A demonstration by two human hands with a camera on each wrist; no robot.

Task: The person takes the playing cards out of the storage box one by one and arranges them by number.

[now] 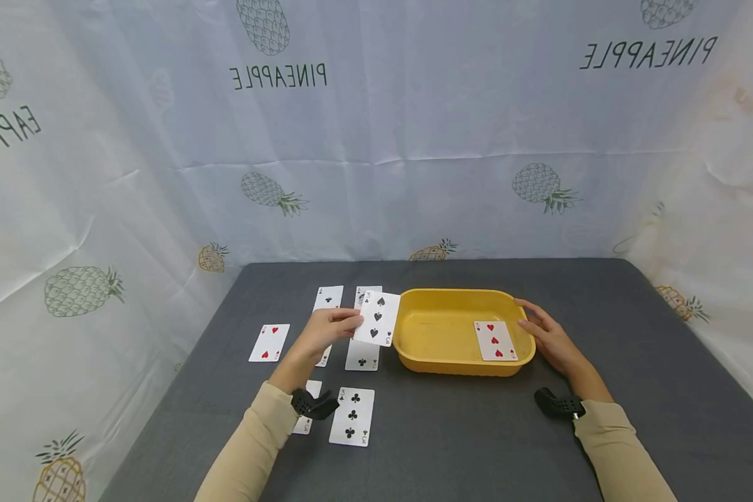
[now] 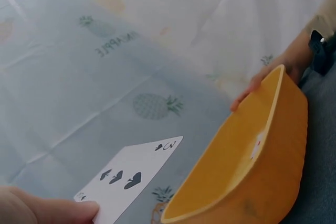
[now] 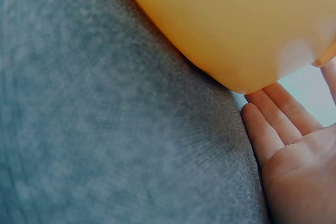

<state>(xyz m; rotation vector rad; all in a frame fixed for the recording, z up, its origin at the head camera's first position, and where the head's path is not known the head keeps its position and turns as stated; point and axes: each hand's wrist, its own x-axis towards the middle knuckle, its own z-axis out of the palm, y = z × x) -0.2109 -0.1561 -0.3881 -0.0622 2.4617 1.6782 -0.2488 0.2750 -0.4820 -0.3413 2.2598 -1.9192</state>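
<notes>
My left hand (image 1: 328,330) pinches a three of spades playing card (image 1: 378,318) by its left edge, face up, just left of the yellow tray (image 1: 433,365). In the left wrist view, the thumb lies on the card's near corner. Inside the tray, at its right end, a three of hearts (image 1: 495,341) lies face up. My right hand (image 1: 553,343) holds the tray at its right end, with thumb and index finger over the rim. The right wrist view shows its other fingers (image 3: 286,114) stretched out against the tray's outer side.
On the dark grey tabletop (image 1: 452,432), left of the tray, lie a two of hearts (image 1: 269,343), a three of clubs (image 1: 352,417) and several other cards, some partly hidden by my left arm. A pineapple-print curtain (image 1: 376,202) hangs behind the table and along its sides.
</notes>
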